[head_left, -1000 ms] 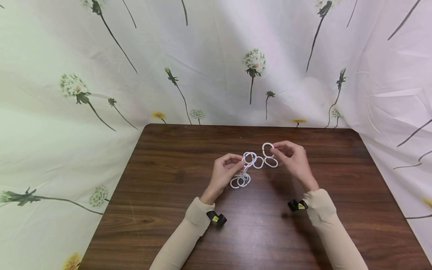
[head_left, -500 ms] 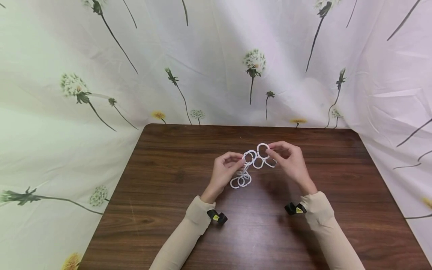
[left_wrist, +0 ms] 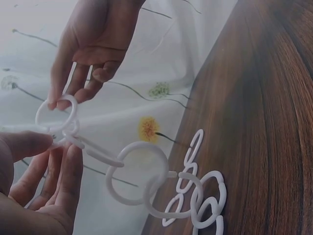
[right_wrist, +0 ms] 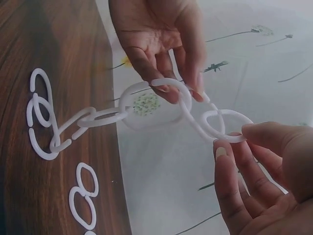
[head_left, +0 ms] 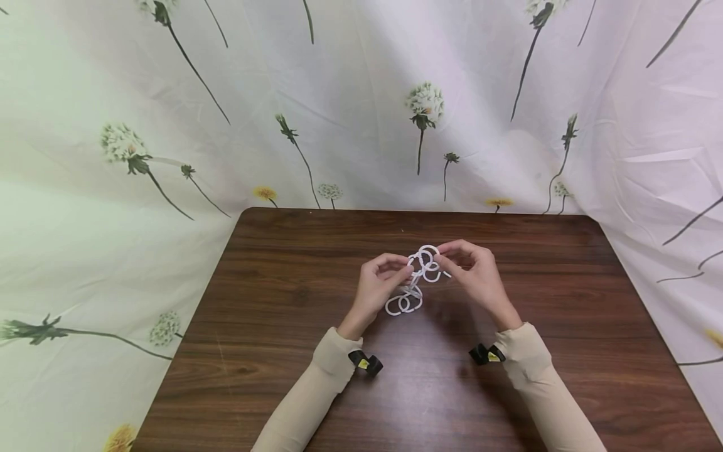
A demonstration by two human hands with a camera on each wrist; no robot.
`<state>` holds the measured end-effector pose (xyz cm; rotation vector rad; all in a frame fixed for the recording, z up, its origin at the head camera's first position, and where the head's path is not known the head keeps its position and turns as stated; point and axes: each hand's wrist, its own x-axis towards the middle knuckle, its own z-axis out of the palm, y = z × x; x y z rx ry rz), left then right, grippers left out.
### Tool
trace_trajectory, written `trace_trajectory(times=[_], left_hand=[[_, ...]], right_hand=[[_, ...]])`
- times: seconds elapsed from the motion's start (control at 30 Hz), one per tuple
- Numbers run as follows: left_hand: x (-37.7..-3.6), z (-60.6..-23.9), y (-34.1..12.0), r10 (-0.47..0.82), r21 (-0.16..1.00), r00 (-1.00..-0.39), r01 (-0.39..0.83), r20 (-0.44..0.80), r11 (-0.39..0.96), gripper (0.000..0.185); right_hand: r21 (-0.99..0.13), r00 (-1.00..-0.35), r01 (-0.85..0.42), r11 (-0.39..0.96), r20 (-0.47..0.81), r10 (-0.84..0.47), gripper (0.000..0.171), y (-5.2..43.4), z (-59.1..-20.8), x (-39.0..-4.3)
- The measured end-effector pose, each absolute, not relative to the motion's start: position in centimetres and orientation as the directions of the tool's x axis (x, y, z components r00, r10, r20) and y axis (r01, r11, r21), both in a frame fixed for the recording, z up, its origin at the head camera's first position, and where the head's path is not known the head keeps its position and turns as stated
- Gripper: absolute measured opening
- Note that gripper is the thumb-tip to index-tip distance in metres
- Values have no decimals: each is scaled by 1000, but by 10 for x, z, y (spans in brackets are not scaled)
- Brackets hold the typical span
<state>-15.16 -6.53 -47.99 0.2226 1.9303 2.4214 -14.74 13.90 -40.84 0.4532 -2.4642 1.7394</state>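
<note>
While lifted above the table (head_left: pixel 294 263): chain of white rings (head_left: pixel 417 280), long axis from 1 o'clock to 7 o'clock.
Pinched at top by left hand (head_left: pixel 377 287) and right hand (head_left: pixel 474 276); tail on wood.

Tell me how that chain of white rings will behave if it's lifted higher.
The chain will probably drape limply: it sags between both hands and trails onto the table. Each ring looks stiff, keeping its oval shape. It seems light, since the left hand and right hand hold it by fingers alone.

two hands (head_left: pixel 384 285), one chain of rings (head_left: pixel 415 282), one table (head_left: pixel 282 314)
</note>
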Motion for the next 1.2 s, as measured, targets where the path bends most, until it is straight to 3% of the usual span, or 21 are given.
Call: trace_trajectory(times=[0.67, 1.2], left_hand=[[-151, -479, -62, 118, 975, -988, 76, 102, -210, 24], [-153, -483, -58, 127, 982, -987, 80, 102, -172, 25]], right_hand=[[-874, -947, -314, 371, 262, -184, 15, 132, -409, -143], [-882, -936, -339, 327, 281, -213, 14, 121, -413, -145]])
